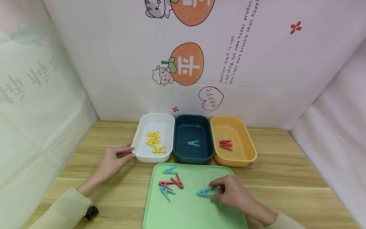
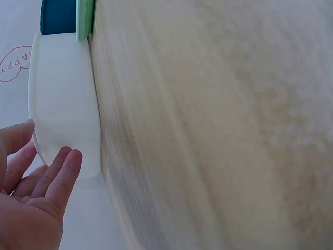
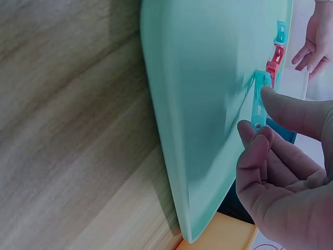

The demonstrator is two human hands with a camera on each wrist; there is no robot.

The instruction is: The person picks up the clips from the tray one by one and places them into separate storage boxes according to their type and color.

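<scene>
Over the light green tray (image 1: pixel 183 213), my right hand (image 1: pixel 233 194) pinches a light blue clothespin (image 1: pixel 204 191) by its legs, between thumb and fingers. The right wrist view shows the thumb (image 3: pixel 296 112) against this clothespin (image 3: pixel 258 99). At the tray's upper left lie more clothespins: a blue one (image 1: pixel 170 170), a second blue one (image 1: pixel 166 192) and two red ones (image 1: pixel 178 182). My left hand (image 1: pixel 112 160) touches the left end of the white tub (image 1: pixel 138 152) with fairly straight fingers. Yellow clothespins (image 1: pixel 153 140) lie inside that tub.
Side by side behind the tray stand the white tub, a dark blue tub (image 1: pixel 194 159) with one blue clothespin (image 1: pixel 193 143), and a yellow-orange tub (image 1: pixel 248 156) with red clothespins (image 1: pixel 226 145). A printed cloth (image 1: pixel 125 63) hangs behind the wooden table (image 1: pixel 286 178).
</scene>
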